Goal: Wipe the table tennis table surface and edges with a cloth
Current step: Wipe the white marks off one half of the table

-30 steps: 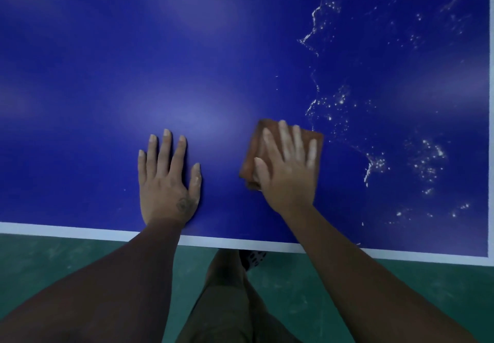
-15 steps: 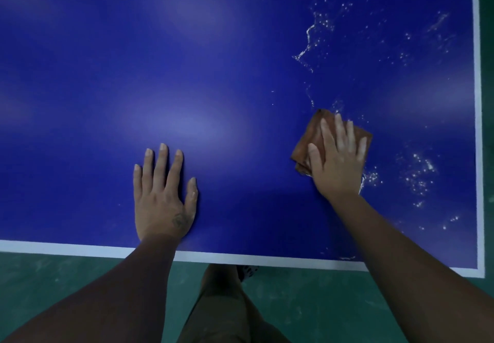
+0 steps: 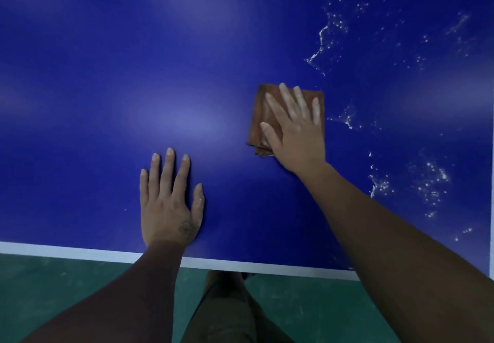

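The right hand (image 3: 296, 131) lies flat, fingers straight, pressing the folded brown cloth (image 3: 260, 112) onto the blue surface (image 3: 107, 75). Wet speckles (image 3: 347, 119) lie just right of the cloth, spreading far and near, so this hand is nearer. The left hand (image 3: 171, 203) rests flat, holding nothing, by the white near edge (image 3: 80, 251).

Single head-worn wide-angle view. Looks forward and steeply down onto the table (image 3: 93, 88) from beside its near edge (image 3: 66, 249), close over left hand (image 3: 171, 206) and right hand (image 3: 296, 131). Takes in floor (image 3: 66, 294) and wearer's legs (image 3: 227, 316) at bottom.
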Motion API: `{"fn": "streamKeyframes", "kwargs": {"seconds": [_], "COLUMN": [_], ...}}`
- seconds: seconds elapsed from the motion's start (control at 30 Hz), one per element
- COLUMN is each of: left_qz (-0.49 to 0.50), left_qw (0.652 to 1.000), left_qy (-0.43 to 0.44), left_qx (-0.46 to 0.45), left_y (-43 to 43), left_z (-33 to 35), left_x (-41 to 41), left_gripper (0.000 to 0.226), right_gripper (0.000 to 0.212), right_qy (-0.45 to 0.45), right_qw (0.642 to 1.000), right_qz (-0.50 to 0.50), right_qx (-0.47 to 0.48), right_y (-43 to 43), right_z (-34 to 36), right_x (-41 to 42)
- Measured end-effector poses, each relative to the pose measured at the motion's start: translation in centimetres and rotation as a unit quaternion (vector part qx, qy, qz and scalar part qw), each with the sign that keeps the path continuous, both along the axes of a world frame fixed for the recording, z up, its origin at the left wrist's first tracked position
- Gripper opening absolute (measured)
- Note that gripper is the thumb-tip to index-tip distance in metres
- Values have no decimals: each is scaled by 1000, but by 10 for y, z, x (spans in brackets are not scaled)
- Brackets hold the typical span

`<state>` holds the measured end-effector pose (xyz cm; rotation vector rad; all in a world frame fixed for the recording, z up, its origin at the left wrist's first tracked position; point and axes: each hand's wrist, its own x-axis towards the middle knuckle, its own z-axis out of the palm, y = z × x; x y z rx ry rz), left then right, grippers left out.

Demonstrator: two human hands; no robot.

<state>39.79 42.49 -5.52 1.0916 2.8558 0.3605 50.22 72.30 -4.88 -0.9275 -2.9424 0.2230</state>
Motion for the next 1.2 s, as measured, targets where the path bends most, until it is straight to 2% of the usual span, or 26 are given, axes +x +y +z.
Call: {"fn": "streamKeyframes", "kwargs": {"seconds": [0.17, 0.33, 0.4, 0.53, 0.67, 0.8, 0.97, 1.1, 1.2], "left_qz": [-3, -5, 6, 15, 33, 6, 28, 53, 57], "left_qw": [1000, 1000, 1000, 993, 986, 989, 997, 998, 998], "left_qy": [1, -3, -4, -10, -47, -69, -57, -30, -23], "left_qx": [-9, -12, 14, 113, 155, 127, 37, -19, -20], "left_y": [-1, 0, 6, 51, 122, 180, 223, 234, 234], "left_z": [-4, -1, 1, 11, 23, 25, 15, 5, 2], "left_x": [-2, 0, -4, -23, -47, -59, -65, -62, -63], "left_gripper": [69, 68, 63, 50, 51, 51, 62, 71, 71], "right_gripper": [66, 69, 67, 66, 66, 63, 66, 66, 65], "right_qy": [-46, -69, -59, -38, -16, 8, -32, -40, -33], "right_qw": [987, 977, 984, 999, 1000, 1000, 986, 980, 985], "right_qz": [-152, -198, -166, -37, -17, -22, -162, -194, -168], "right_qx": [-17, -31, -24, 3, -6, 3, -5, 5, 23], "right_y": [35, 33, 18, -22, -15, 39, 103, 103, 82], "right_z": [10, 14, 15, 10, 4, 0, 5, 3, 0], "right_x": [61, 66, 41, -29, -69, -38, 43, 72, 45]}}
